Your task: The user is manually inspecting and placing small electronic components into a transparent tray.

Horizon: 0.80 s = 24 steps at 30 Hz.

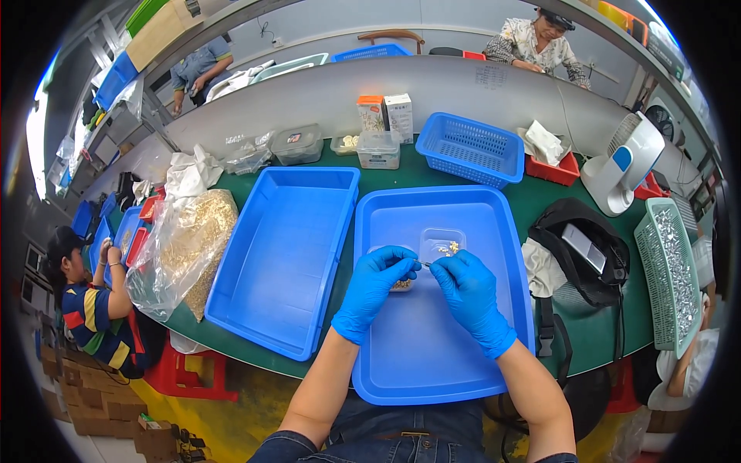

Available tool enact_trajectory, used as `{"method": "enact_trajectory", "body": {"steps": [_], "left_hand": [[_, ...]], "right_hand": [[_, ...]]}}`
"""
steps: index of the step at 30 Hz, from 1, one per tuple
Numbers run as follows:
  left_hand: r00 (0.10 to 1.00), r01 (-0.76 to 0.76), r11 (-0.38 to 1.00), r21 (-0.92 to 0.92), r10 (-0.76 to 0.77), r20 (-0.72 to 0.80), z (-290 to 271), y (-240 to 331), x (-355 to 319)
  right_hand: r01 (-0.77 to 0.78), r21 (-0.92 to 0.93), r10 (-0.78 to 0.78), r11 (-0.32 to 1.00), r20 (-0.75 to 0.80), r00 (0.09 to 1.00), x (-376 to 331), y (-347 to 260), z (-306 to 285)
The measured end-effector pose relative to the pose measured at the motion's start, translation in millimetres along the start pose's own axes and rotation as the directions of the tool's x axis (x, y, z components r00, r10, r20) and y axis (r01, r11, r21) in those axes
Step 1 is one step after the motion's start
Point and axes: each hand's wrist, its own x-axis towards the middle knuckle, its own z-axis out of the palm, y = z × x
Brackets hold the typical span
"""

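Behind the blue tray (432, 363): an orange-topped box (371, 113) beside a white box (399, 116). In the tray: left hand (376, 282) curled round a small cup (401, 284), half hidden; right hand (468, 292) pinching something too tiny to tell. Just past the fingers, a clear little dish (441, 244).

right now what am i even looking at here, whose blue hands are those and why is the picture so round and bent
This is one picture from a wide fisheye camera worn on a person's head, looking down, so straight edges bend near the rim. The hands are the wearer's own, in blue rubber gloves. The left hand and right hand meet over a shallow blue plastic tray on a green table. Between the fingertips is a thin small item, too small to identify. Just beyond lies a small clear plastic dish holding tiny pale bits. Left of it sits a second, bare blue tray and a clear bag of tan grainy material. Other people work nearby.
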Motion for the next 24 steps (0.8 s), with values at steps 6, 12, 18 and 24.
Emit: {"method": "enact_trajectory", "body": {"steps": [6, 12, 18, 24], "left_hand": [[1.000, 0.004, 1.000, 0.009, -0.005, 0.022, -1.3, -1.3, 0.6], [1.000, 0.021, 0.999, 0.036, -0.022, 0.021, -1.2, 0.6, 0.1], [1.000, 0.012, 0.999, 0.049, -0.013, 0.014, 1.4, 1.9, -1.2], [0.999, -0.021, 0.998, 0.059, 0.019, 0.026, 2.8, 0.0, -1.3]], "right_hand": [[-0.065, 0.093, 0.067, 0.993, -0.015, 0.998, 2.0, -5.2, -0.5], [0.049, 0.025, -0.048, 0.998, -0.056, 0.997, 4.4, -5.6, -3.7], [0.026, 0.010, -0.026, 1.000, -0.035, 0.999, 3.9, -7.2, -4.8], [0.000, -0.081, 0.004, 0.997, 0.045, 0.999, 0.6, -0.2, -3.1]]}}
